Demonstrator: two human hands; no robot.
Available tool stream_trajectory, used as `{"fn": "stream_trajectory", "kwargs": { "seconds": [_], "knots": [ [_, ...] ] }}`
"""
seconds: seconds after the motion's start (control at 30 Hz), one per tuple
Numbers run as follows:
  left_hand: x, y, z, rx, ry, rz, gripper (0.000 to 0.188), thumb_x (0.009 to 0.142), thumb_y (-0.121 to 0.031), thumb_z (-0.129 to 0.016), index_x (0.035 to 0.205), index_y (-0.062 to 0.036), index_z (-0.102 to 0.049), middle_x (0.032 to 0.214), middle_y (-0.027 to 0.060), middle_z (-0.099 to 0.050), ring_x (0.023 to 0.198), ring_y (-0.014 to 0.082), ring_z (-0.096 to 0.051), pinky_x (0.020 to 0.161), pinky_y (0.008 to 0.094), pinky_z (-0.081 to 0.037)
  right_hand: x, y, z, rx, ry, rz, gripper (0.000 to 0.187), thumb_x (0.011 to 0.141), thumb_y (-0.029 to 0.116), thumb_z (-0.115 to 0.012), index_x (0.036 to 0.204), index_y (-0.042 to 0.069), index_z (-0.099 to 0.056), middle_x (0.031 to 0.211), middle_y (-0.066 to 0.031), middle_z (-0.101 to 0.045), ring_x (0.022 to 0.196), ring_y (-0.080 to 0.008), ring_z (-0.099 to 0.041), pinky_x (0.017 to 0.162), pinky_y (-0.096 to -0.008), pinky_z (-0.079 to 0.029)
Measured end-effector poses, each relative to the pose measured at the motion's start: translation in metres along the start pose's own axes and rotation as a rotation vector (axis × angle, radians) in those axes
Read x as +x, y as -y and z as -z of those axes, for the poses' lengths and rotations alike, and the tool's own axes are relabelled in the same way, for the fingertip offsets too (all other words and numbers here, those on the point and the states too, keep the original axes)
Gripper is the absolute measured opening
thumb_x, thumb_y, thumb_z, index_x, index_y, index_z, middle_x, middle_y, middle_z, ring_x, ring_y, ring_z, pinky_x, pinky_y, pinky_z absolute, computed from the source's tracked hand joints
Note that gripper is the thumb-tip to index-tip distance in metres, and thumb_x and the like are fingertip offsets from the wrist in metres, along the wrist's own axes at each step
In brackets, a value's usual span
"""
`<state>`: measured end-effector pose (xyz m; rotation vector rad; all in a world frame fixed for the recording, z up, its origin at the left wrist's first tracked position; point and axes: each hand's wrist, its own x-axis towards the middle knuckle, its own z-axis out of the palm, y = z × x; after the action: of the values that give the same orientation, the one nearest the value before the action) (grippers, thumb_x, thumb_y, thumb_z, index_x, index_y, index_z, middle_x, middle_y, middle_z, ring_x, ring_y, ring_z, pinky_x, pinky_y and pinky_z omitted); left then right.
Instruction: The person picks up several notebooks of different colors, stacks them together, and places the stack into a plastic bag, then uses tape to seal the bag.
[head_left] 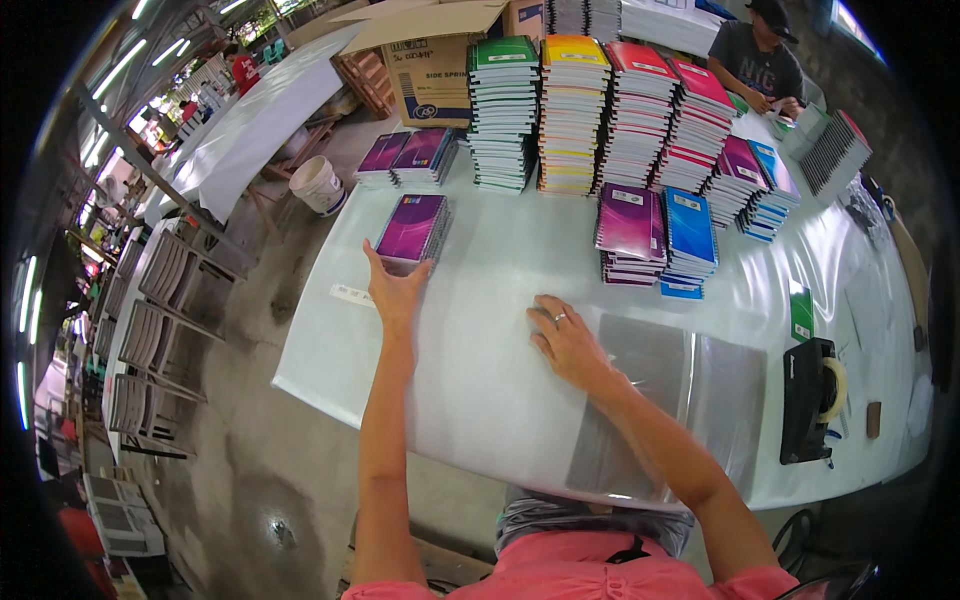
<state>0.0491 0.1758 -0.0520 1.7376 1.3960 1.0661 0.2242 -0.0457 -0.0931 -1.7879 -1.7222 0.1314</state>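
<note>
At the table's left side, my left hand [397, 285] spans the near end of a small stack of purple spiral notebooks [412, 228], thumb on one side and fingers on the other. The stack looks wrapped in shiny clear film and rests on the table. My right hand [572, 345], with a ring on one finger, hovers over or rests on the white tabletop near the middle. Its fingers are loosely bent and apart, with nothing in them. Beside my right forearm lie clear plastic sleeves [725, 400]. A white paper strip [355, 295] lies next to my left wrist.
Tall notebook stacks, green [503, 120], yellow [572, 120] and red [640, 120], stand at the back. Shorter purple [628, 220] and blue [690, 228] stacks sit nearer. A black tape dispenser [803, 400] is at right. Behind are a cardboard box [428, 85] and a seated person [755, 65].
</note>
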Motion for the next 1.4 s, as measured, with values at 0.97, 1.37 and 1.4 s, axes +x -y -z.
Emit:
{"fn": "stream_trajectory", "kwargs": {
  "seconds": [0.97,1.37,1.4],
  "knots": [
    [0.157,0.088,0.041,0.238,-0.258,-0.249,0.107,0.057,-0.032,-0.082,0.141,0.0067,-0.028,0.132,0.0251,-0.045,0.12,0.0371,-0.048,0.1,0.0386,-0.041,0.011,0.017,-0.018,-0.221,0.036,0.094,0.041,0.092,0.019,-0.052,0.128,-0.001,-0.047,0.134,-0.0164,-0.043,0.127,-0.0313,-0.038,0.109,-0.0457,-0.029],
    [0.201,0.112,0.021,0.215,-0.137,-0.306,0.101,0.058,-0.028,-0.08,0.14,0.0057,-0.031,0.132,0.0238,-0.045,0.124,0.0353,-0.044,0.104,0.0373,-0.035,0.01,0.009,-0.019,-0.233,0.051,0.034,0.041,0.092,0.017,-0.05,0.128,-0.001,-0.046,0.134,-0.0173,-0.042,0.13,-0.0308,-0.036,0.109,-0.0467,-0.028],
    [0.198,0.117,-0.008,0.204,-0.08,-0.271,0.101,0.059,-0.028,-0.08,0.14,0.0053,-0.03,0.134,0.0247,-0.043,0.126,0.0355,-0.042,0.106,0.0384,-0.033,0.004,-0.006,-0.019,-0.271,0.073,0.013,0.039,0.092,0.017,-0.05,0.128,0.001,-0.048,0.133,-0.0171,-0.044,0.129,-0.0313,-0.037,0.108,-0.0468,-0.028]
  ]
}}
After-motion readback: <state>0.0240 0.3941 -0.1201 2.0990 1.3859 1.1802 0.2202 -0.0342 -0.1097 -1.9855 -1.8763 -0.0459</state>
